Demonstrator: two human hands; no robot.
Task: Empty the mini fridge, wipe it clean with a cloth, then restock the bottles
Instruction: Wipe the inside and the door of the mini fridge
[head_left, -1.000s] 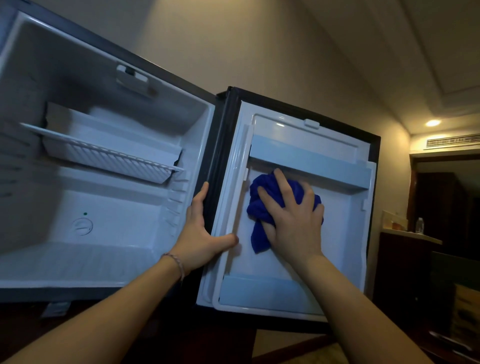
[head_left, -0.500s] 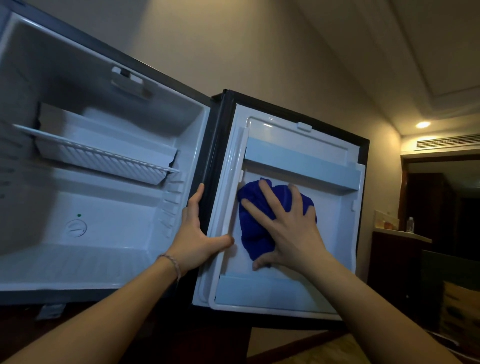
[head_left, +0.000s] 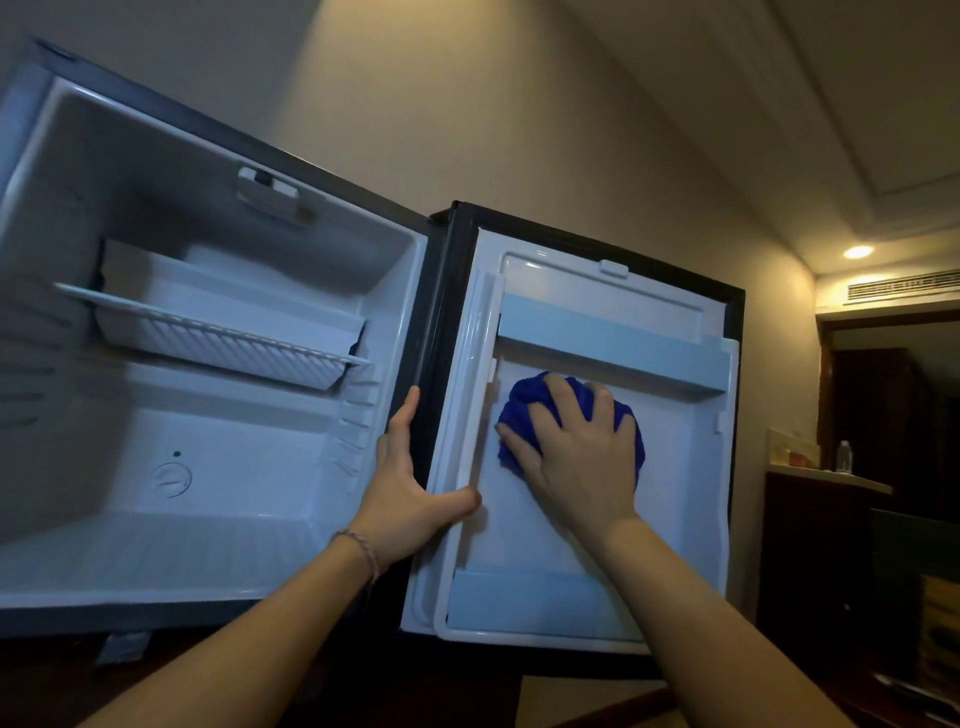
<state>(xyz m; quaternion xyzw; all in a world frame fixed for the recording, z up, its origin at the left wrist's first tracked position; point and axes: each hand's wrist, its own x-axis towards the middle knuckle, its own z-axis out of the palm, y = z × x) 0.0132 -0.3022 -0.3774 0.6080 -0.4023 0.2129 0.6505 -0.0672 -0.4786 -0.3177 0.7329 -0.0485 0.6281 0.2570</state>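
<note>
The mini fridge (head_left: 218, 467) stands open with a bare white interior and one wire shelf (head_left: 208, 332). Its door (head_left: 675, 519) is swung out to the right, inner side facing me. My right hand (head_left: 576, 452) lies spread over a bunched blue cloth (head_left: 524, 405), pressing it against the door's inner panel below the upper door rack (head_left: 613, 343). My left hand (head_left: 410, 493) grips the hinge-side edge of the door, fingers behind it and thumb on the white liner. No bottle is inside the fridge.
A lower door rack (head_left: 519, 597) runs along the door's bottom. At the far right a counter (head_left: 826, 480) carries a small water bottle (head_left: 844, 457) and boxes. A dark doorway and a ceiling light lie beyond; dark cabinet wood sits under the fridge.
My right hand has slid the cloth across the door panel, and the cloth is more bunched under the palm. The left hand keeps its hold on the door edge.
</note>
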